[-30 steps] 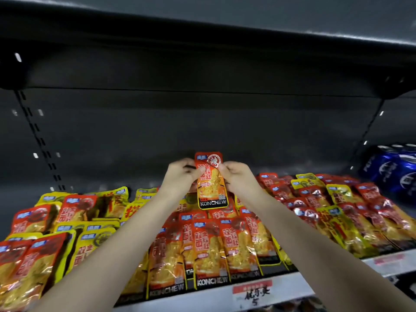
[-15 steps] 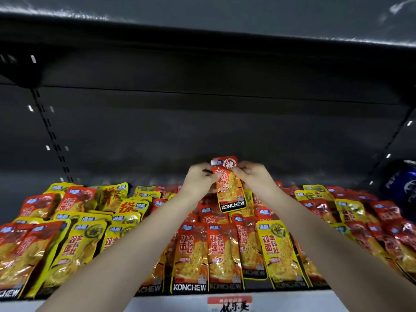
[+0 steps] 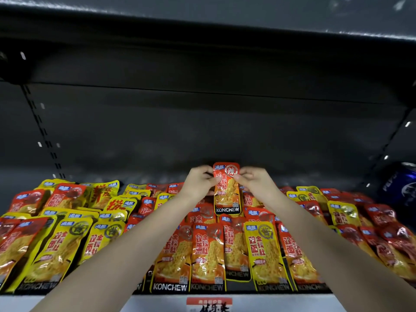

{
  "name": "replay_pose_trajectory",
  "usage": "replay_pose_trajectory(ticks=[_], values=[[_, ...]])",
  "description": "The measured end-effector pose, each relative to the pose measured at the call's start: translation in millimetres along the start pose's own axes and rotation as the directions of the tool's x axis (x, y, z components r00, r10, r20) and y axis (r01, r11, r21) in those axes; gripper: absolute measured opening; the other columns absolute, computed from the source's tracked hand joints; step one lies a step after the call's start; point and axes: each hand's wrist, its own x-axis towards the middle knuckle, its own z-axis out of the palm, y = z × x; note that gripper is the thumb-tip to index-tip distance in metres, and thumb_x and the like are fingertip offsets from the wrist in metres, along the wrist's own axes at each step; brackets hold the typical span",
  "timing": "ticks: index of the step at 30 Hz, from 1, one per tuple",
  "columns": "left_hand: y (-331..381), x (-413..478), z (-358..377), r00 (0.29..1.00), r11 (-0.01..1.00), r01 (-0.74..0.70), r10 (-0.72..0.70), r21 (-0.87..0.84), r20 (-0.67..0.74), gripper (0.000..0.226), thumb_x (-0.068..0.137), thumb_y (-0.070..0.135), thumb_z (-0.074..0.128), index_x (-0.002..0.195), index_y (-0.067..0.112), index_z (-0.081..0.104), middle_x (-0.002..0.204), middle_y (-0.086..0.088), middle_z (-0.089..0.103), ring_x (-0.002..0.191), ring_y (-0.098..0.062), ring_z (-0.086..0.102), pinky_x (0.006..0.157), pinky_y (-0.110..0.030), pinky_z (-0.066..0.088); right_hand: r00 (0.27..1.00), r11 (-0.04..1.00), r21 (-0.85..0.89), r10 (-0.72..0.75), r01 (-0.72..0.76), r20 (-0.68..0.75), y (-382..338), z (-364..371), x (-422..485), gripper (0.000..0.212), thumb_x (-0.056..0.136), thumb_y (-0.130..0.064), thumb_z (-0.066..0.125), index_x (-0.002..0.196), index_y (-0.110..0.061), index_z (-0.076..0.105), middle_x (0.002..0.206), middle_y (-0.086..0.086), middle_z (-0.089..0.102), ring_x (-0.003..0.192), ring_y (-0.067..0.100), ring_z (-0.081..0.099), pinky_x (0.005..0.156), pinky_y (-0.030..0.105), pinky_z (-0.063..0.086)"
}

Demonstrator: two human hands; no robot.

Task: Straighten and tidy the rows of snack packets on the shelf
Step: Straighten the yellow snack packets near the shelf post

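Note:
An orange-red KONCHEW snack packet (image 3: 227,192) stands upright above the back of the middle rows. My left hand (image 3: 199,184) pinches its upper left edge and my right hand (image 3: 253,182) pinches its upper right edge. Below it, overlapping rows of orange packets (image 3: 207,255) run to the front of the shelf, with one yellow packet (image 3: 264,253) lying among them. Yellow packets (image 3: 60,248) fill the left side in uneven, slanted rows. Red packets (image 3: 382,235) lie skewed on the right. My forearms hide parts of the middle rows.
The white shelf edge (image 3: 157,304) carries a red price label (image 3: 209,305) at the front. Dark back wall and the shelf above (image 3: 202,41) close the space overhead. Blue cans (image 3: 401,188) stand at the far right.
Both hands, holding the same packet, have shifted slightly right and back over the middle rows. The view has swung left, so the blue cans sit at the frame's edge.

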Motion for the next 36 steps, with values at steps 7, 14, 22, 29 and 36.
replay_pose_trajectory(ticks=[7,14,22,29,36], values=[[-3.3,1.4,2.7,1.0,1.0,-0.008,0.008,0.013,0.028,0.008,0.089,0.011,0.062,0.096,0.011,0.059,0.101,-0.013,0.067,0.092,-0.021,0.066,0.07,-0.028,0.058,1.0,1.0,-0.015,0.007,-0.007,0.025,4.5,-6.4,-2.5,0.008,0.093,-0.019,0.06,0.088,-0.015,0.065,0.08,-0.004,0.066,0.074,0.004,0.059,0.065,0.018,0.041],[-2.2,1.8,2.7,0.998,0.995,-0.048,0.044,0.09,0.039,0.009,0.089,0.014,0.062,0.098,0.013,0.06,0.095,-0.007,0.068,0.084,-0.013,0.065,0.063,-0.021,0.054,1.0,1.0,0.02,0.009,-0.009,0.02,9.2,-8.3,-3.2,0.012,0.092,-0.02,0.061,0.081,-0.017,0.065,0.076,-0.005,0.066,0.071,0.004,0.06,0.068,0.02,0.042],[-7.5,1.6,4.7,0.997,0.966,-0.059,0.043,0.251,0.072,0.014,0.088,0.015,0.064,0.1,0.009,0.06,0.087,-0.007,0.069,0.071,-0.008,0.061,0.062,-0.017,0.044,0.997,0.996,-0.088,0.028,-0.022,0.071,16.3,-7.5,-3.9,0.012,0.092,-0.02,0.061,0.081,-0.02,0.065,0.088,-0.002,0.068,0.087,0.01,0.063,0.075,0.023,0.047],[-8.8,2.2,6.6,0.996,0.964,-0.085,0.076,0.253,0.046,0.024,0.088,0.017,0.064,0.11,0.01,0.058,0.09,-0.002,0.069,0.079,-0.008,0.064,0.068,-0.015,0.048,0.999,0.995,-0.096,-0.02,0.025,0.047,16.5,-5.7,-2.5,0.007,0.093,-0.017,0.059,0.09,-0.015,0.065,0.083,-0.007,0.064,0.079,0.002,0.059,0.068,0.016,0.043],[-10.7,2.5,8.5,0.996,0.955,-0.064,0.044,0.29,0.072,0.025,0.088,0.018,0.065,0.11,0.01,0.057,0.098,-0.008,0.071,0.089,-0.015,0.066,0.082,-0.028,0.053,0.998,0.989,-0.148,0.007,0.001,0.055,20.5,-5.6,-2.7,0.006,0.091,-0.018,0.062,0.087,-0.016,0.066,0.09,-0.001,0.068,0.086,0.007,0.062,0.075,0.02,0.048]])
